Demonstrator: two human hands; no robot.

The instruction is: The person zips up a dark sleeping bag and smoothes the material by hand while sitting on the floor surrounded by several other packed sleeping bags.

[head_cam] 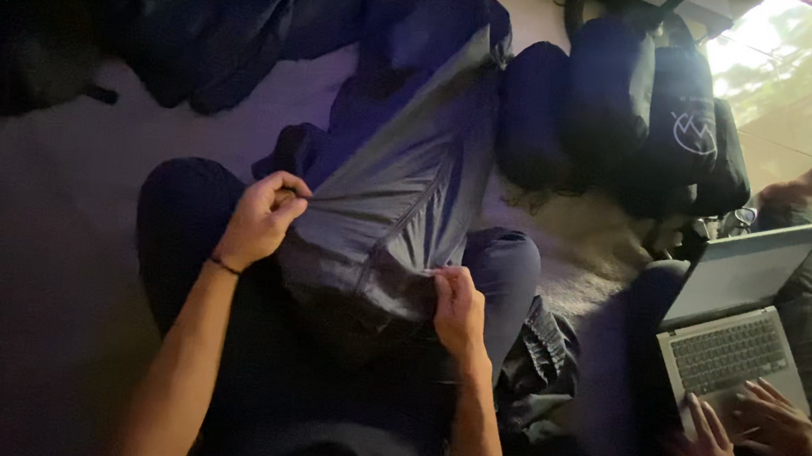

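Note:
A dark blue zippered jacket (403,157) lies stretched across my lap and out over the floor ahead. My left hand (261,218) grips a fold of its fabric at the left edge, fingers closed tight. My right hand (458,309) pinches the jacket's lower hem near the zipper, pulling the cloth taut between both hands. My knees in dark trousers show on either side under the jacket.
Several rolled dark bags (629,111) lie at the back right. More dark clothing (237,19) is heaped at the back left. To my right another person sits with a grey laptop (733,323) on their legs, both their hands (746,435) at its keyboard.

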